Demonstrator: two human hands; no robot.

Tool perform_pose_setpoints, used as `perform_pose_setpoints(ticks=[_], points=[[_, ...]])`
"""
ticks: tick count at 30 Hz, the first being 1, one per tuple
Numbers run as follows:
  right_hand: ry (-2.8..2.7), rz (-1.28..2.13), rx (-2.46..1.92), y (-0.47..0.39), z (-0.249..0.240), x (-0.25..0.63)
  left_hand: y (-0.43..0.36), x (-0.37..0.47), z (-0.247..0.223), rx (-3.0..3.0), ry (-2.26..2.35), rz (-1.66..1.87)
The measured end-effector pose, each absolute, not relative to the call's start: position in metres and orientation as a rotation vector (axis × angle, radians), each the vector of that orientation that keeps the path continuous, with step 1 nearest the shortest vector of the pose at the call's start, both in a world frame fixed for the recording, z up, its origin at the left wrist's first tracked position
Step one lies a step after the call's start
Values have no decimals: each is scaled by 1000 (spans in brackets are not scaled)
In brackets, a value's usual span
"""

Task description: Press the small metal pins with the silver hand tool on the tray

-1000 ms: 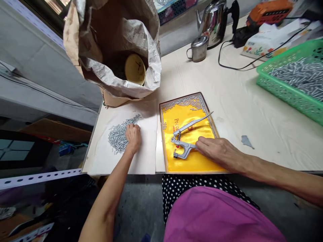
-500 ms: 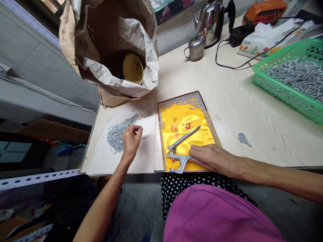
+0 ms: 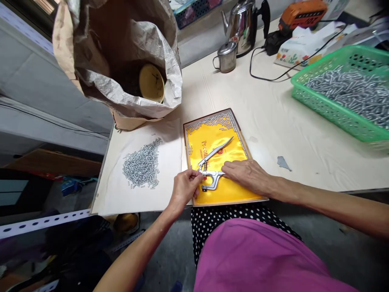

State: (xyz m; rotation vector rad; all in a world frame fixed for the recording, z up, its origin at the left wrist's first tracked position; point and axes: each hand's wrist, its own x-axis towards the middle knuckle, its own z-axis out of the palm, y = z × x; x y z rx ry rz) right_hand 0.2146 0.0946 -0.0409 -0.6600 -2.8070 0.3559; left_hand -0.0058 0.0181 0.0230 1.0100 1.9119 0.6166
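Note:
My right hand [image 3: 244, 173] grips one handle of grey snap-fastener pliers [image 3: 214, 178], whose other handle points up and away with the jaws apart. At the tool's head, my left hand [image 3: 186, 184] has its thumb and fingers pinched together; whatever lies between them is too small to make out. Beneath the pliers, yellow satin cloth [image 3: 225, 196] lines a shallow box [image 3: 187, 156]. Small metal pins [image 3: 217, 120] lie along the box's far end and sides. Left of the box, a pile of short metal pins [image 3: 141, 165] rests on a white sheet [image 3: 170, 162].
Behind the pile stands a big open paper sack [image 3: 154, 111] with a yellow cup [image 3: 152, 83] inside. A green basket [image 3: 337, 115] of metal pieces is at the right. Farther back are a steel mug [image 3: 227, 59], a kettle [image 3: 243, 28] and a black cable [image 3: 270, 79].
My left hand has moved right, from beside the pile of pins to the head of the pliers. My right hand keeps hold of the handle. The view has shifted slightly.

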Motion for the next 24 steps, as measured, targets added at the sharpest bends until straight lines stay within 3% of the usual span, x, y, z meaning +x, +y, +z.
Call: perform_pose_setpoints(ticks=[24], points=[[-2817,561,-706,92,-31,217,19,13,23,827,1969,262]])
